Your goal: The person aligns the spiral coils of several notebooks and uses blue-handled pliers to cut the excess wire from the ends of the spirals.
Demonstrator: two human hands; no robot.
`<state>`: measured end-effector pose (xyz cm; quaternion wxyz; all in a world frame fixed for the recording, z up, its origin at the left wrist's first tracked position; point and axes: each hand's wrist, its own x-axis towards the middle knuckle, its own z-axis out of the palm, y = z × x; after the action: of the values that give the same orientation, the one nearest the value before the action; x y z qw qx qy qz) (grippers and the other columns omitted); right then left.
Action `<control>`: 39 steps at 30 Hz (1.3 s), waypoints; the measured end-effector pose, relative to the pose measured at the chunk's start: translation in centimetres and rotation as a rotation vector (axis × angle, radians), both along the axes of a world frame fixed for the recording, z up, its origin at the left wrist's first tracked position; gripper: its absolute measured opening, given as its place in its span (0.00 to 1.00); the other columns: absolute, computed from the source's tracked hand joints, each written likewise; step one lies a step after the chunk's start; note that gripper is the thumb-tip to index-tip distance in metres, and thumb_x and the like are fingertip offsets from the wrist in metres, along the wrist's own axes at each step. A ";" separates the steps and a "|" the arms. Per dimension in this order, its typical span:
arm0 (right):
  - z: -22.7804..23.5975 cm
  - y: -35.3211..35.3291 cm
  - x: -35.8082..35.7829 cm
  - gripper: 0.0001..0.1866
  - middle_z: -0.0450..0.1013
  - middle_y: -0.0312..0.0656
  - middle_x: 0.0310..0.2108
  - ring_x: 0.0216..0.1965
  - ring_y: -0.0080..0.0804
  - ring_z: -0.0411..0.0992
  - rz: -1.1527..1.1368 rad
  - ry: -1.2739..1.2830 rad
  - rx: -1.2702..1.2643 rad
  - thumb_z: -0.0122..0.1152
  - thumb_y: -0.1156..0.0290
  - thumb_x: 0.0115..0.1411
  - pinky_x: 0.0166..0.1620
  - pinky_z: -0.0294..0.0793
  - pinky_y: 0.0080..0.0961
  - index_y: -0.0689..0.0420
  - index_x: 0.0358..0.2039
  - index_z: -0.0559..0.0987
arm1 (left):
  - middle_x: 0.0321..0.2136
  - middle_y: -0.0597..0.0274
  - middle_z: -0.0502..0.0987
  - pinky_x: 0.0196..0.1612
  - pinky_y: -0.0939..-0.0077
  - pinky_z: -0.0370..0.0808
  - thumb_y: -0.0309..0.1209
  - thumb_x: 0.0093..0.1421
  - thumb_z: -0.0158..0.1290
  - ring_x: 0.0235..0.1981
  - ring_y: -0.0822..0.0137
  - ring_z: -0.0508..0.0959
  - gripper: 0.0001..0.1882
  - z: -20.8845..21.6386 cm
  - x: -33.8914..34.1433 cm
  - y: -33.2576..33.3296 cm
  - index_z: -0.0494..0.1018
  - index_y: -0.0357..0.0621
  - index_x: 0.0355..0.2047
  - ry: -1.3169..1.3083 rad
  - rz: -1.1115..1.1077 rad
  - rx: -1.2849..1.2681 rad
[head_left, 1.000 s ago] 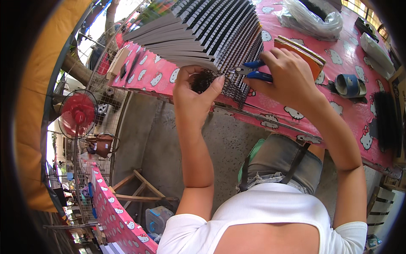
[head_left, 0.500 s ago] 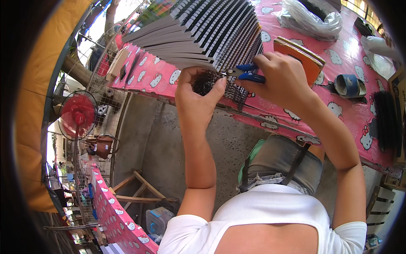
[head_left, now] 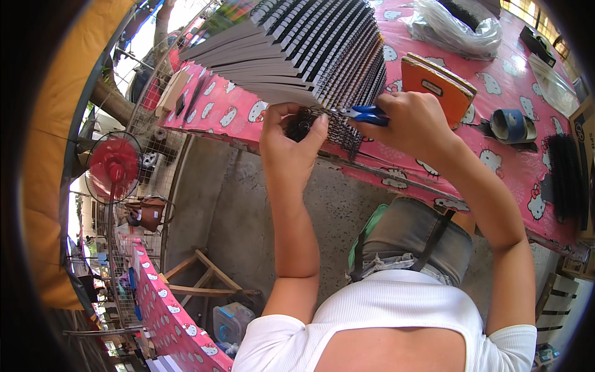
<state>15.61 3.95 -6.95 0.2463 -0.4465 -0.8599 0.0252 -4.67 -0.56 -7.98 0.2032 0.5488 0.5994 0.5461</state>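
A thick stack of spiral-bound notebooks (head_left: 322,53) lies fanned at the table's near edge, with dark coils running along its bound side. My left hand (head_left: 291,139) curls around a tangled bunch of black coil ends (head_left: 299,126) at the stack's near corner. Its thumb presses up against the coils. My right hand (head_left: 415,121) grips blue-handled pliers (head_left: 372,116). Their metal jaws point left and meet the coils just right of my left thumb. Whether the jaws have closed on a coil is too small to tell.
Right of the stack are an orange book (head_left: 437,87) and a blue roll (head_left: 513,126). Clear plastic bags (head_left: 455,31) lie farther back on the pink table (head_left: 427,167). Black coils (head_left: 561,177) sit at the right edge. A red fan (head_left: 114,166) stands at left.
My right hand and the pliers have shifted slightly down, uncovering more of the orange book. My left hand has dropped a little, still around the coils. At far right, a plastic bag now lies flatter.
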 end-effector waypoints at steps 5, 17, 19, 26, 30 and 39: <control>-1.1 0.2 1.3 0.25 0.73 0.44 0.20 0.24 0.40 0.75 -0.012 0.076 0.113 0.62 0.46 0.49 0.28 0.74 0.34 0.59 0.21 0.76 | 0.25 0.62 0.76 0.18 0.85 0.67 0.30 0.47 0.66 0.20 0.77 0.73 0.23 1.6 1.5 -0.7 0.67 0.37 0.40 -0.291 -0.021 -0.142; -2.2 0.1 1.8 0.23 0.73 0.43 0.21 0.24 0.39 0.74 -0.005 0.082 0.113 0.64 0.48 0.47 0.28 0.73 0.34 0.59 0.23 0.77 | 0.27 0.60 0.76 0.18 0.84 0.70 0.34 0.46 0.66 0.22 0.75 0.74 0.24 0.2 1.1 -0.3 0.67 0.38 0.38 -0.263 -0.044 -0.151; -2.4 1.3 1.6 0.23 0.73 0.44 0.20 0.24 0.39 0.75 0.011 0.149 0.569 0.64 0.49 0.47 0.27 0.73 0.34 0.59 0.21 0.76 | 0.26 0.61 0.76 0.17 0.84 0.67 0.28 0.47 0.65 0.20 0.75 0.73 0.23 0.8 2.2 -0.3 0.67 0.36 0.40 -0.262 -0.013 -0.192; 0.3 -0.1 0.5 0.23 0.74 0.45 0.28 0.31 0.41 0.74 -0.053 -0.112 -0.270 0.67 0.51 0.46 0.34 0.73 0.34 0.60 0.27 0.75 | 0.26 0.61 0.76 0.17 0.83 0.68 0.29 0.47 0.65 0.20 0.75 0.73 0.23 -1.9 0.7 0.5 0.67 0.37 0.40 -0.110 -0.073 -0.034; -1.3 -0.2 1.5 0.24 0.74 0.44 0.29 0.34 0.39 0.74 -0.052 -0.094 -0.095 0.65 0.50 0.46 0.38 0.72 0.33 0.60 0.28 0.76 | 0.27 0.61 0.76 0.19 0.84 0.69 0.32 0.47 0.66 0.21 0.75 0.73 0.22 -1.3 0.7 0.0 0.68 0.38 0.39 -0.208 -0.021 -0.147; -1.1 0.4 0.4 0.24 0.74 0.43 0.27 0.34 0.38 0.74 -0.003 -0.058 -0.056 0.63 0.48 0.48 0.41 0.71 0.33 0.60 0.28 0.76 | 0.26 0.62 0.76 0.18 0.84 0.68 0.33 0.46 0.67 0.21 0.75 0.73 0.25 -2.8 1.4 0.6 0.67 0.37 0.39 -0.105 -0.010 -0.083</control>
<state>16.02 4.34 -8.09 0.2087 -0.4549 -0.8650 0.0361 -3.31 0.03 -10.78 0.2598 0.5134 0.6073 0.5479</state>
